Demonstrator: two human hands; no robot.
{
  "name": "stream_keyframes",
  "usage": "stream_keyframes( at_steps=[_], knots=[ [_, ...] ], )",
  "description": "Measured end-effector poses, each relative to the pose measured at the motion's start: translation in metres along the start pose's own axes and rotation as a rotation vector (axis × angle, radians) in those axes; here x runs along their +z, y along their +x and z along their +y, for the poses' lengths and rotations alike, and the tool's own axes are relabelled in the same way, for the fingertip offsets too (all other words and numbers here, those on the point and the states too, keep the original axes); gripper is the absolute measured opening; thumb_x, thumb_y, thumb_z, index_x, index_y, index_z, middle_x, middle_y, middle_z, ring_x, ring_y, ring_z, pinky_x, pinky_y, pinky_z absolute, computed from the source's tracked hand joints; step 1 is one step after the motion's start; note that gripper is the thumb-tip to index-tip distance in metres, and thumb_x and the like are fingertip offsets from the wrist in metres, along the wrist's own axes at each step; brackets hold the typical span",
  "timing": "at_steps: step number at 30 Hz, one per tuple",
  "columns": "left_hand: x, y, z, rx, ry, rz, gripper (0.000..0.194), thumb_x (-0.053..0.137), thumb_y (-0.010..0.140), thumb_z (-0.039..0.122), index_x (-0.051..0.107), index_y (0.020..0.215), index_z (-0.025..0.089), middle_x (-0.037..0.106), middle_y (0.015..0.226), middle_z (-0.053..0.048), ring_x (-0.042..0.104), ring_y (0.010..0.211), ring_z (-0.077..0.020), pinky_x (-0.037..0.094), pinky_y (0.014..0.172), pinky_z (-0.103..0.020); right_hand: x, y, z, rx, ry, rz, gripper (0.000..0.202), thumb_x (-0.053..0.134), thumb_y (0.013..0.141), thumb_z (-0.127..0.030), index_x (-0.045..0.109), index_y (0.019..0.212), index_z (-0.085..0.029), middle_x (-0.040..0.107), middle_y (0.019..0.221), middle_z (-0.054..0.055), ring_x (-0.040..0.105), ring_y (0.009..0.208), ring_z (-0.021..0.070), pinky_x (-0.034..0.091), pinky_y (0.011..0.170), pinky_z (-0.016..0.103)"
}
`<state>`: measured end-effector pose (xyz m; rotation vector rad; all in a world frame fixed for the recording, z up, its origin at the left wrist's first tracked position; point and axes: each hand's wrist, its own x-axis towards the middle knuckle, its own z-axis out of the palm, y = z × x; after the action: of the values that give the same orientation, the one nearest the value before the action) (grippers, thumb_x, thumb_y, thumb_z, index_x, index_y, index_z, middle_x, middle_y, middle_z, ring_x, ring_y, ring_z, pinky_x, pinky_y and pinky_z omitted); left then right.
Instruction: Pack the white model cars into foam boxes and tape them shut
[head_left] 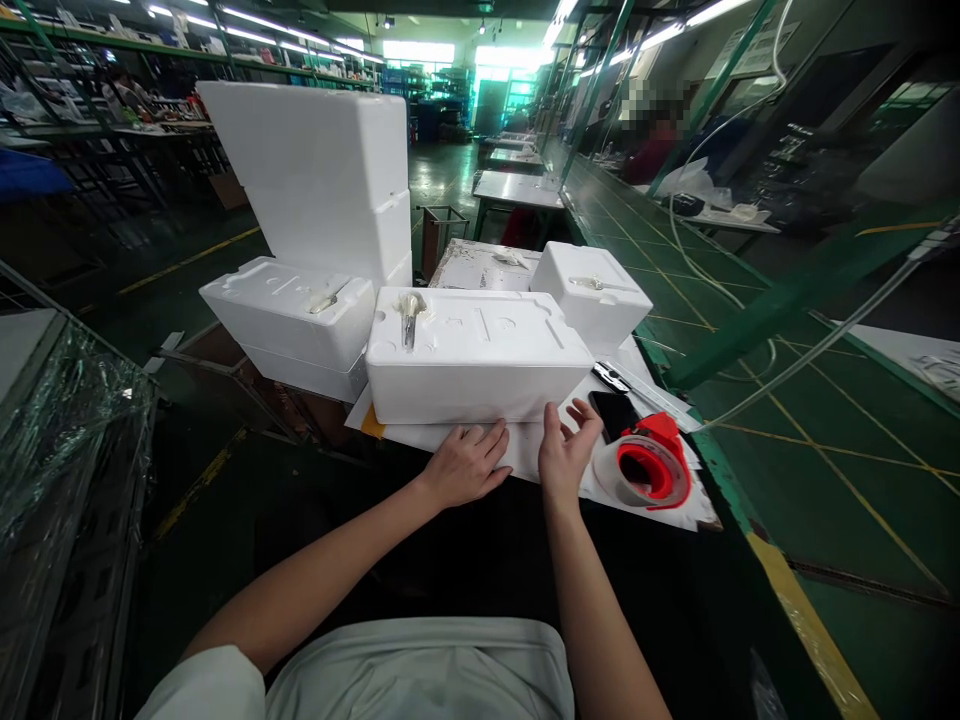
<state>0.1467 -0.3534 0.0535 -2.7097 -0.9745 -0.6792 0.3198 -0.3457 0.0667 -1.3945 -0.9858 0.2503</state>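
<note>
A white foam box (480, 385) lies lengthwise on the worktable in front of me, with a shiny metal piece (409, 322) in clear plastic on its top left. My left hand (469, 465) rests at the table edge just in front of the box, fingers stretched out and holding nothing. Near the box's front right corner, my right hand (566, 450) is raised with its fingers apart and nothing in them. Just right of that hand stands a red tape dispenser (664, 460) with a wide tape roll. A dark phone (613, 412) lies behind the dispenser.
Left of the box sits another foam box (300, 310), with tall stacked foam boxes (322, 150) behind. A smaller foam box (592, 290) stands at the back right. A black-and-white object (611, 377) lies near it. A green post (810, 290) slants at the right.
</note>
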Motion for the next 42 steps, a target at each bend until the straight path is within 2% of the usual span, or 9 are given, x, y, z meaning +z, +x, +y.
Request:
stream_keyframes(
  at_steps=[6,12,15,18,22,26,33,37,42],
  knots=[
    [0.0,0.007,-0.001,-0.027,-0.111,0.014,0.049,0.045,0.105,0.041,0.058,0.143,0.012,0.059,0.151,-0.016,0.066,0.103,-0.0313,0.047,0.077,-0.044,-0.008,0.012,-0.003,0.077,0.028,-0.267,0.054,0.046,0.098,-0.067,0.067,0.108,-0.019,0.072,0.104,0.01,0.065,0.1,0.0276,0.049,0.09,0.04],
    [-0.014,-0.002,-0.006,-0.119,-0.355,0.05,0.037,0.054,0.102,0.035,0.067,0.131,0.016,0.069,0.14,-0.014,0.069,0.107,-0.0321,0.055,0.085,-0.048,-0.015,-0.003,-0.005,0.1,0.061,-0.245,0.055,0.05,0.097,-0.064,0.066,0.121,-0.018,0.071,0.127,0.014,0.062,0.119,0.0296,0.047,0.1,0.043],
    [-0.02,0.001,-0.006,-0.205,-0.547,0.069,0.035,0.056,0.1,0.03,0.068,0.129,0.015,0.074,0.131,-0.015,0.069,0.117,-0.0322,0.055,0.099,-0.05,-0.016,-0.01,-0.001,0.111,0.081,-0.232,0.056,0.054,0.095,-0.064,0.065,0.124,-0.017,0.071,0.126,0.014,0.064,0.117,0.0288,0.05,0.098,0.042],
    [-0.022,0.017,-0.008,-0.284,-0.784,0.054,0.032,0.062,0.094,0.023,0.07,0.125,0.017,0.077,0.124,-0.012,0.072,0.116,-0.0278,0.057,0.103,-0.044,-0.016,-0.012,0.002,0.121,0.082,-0.214,0.056,0.054,0.095,-0.064,0.065,0.123,-0.016,0.073,0.121,0.015,0.066,0.112,0.0281,0.052,0.095,0.041],
    [-0.025,0.037,-0.02,-0.337,-1.09,-0.003,0.025,0.061,0.094,0.019,0.074,0.115,0.018,0.08,0.116,-0.01,0.076,0.11,-0.0242,0.061,0.099,-0.038,-0.017,-0.013,0.004,0.124,0.062,-0.227,0.056,0.055,0.095,-0.063,0.064,0.126,-0.017,0.072,0.122,0.014,0.068,0.11,0.0279,0.052,0.094,0.041],
    [-0.039,0.026,-0.042,-0.377,-1.257,-0.035,0.029,0.066,0.094,0.026,0.073,0.119,0.016,0.078,0.124,-0.012,0.072,0.119,-0.0261,0.057,0.105,-0.04,-0.02,-0.013,0.003,0.087,0.049,-0.266,0.056,0.055,0.096,-0.062,0.063,0.129,-0.017,0.071,0.128,0.014,0.066,0.116,0.0286,0.052,0.098,0.043],
    [-0.078,-0.02,-0.099,-0.592,-1.227,-0.019,0.035,0.067,0.091,0.044,0.079,0.108,0.016,0.081,0.113,-0.012,0.074,0.112,-0.0284,0.054,0.106,-0.043,-0.021,-0.014,0.001,0.087,-0.022,-0.242,0.057,0.055,0.096,-0.063,0.065,0.128,-0.017,0.072,0.121,0.014,0.067,0.11,0.0288,0.052,0.096,0.043],
    [-0.089,-0.043,-0.119,-0.751,-1.096,0.031,0.037,0.068,0.085,0.049,0.081,0.098,0.017,0.082,0.107,-0.011,0.074,0.108,-0.0293,0.054,0.104,-0.042,-0.021,-0.016,0.002,0.064,-0.029,-0.244,0.055,0.055,0.096,-0.062,0.065,0.126,-0.017,0.072,0.118,0.013,0.066,0.108,0.0282,0.052,0.095,0.043],
    [-0.094,-0.064,-0.134,-1.032,-0.799,0.252,0.022,0.073,0.075,0.041,0.078,0.079,0.02,0.08,0.084,-0.009,0.072,0.101,-0.0349,0.054,0.1,-0.045,-0.022,-0.016,0.003,0.045,-0.016,-0.269,0.057,0.054,0.096,-0.063,0.064,0.127,-0.017,0.07,0.121,0.013,0.064,0.11,0.0287,0.049,0.099,0.045]
  ],
)
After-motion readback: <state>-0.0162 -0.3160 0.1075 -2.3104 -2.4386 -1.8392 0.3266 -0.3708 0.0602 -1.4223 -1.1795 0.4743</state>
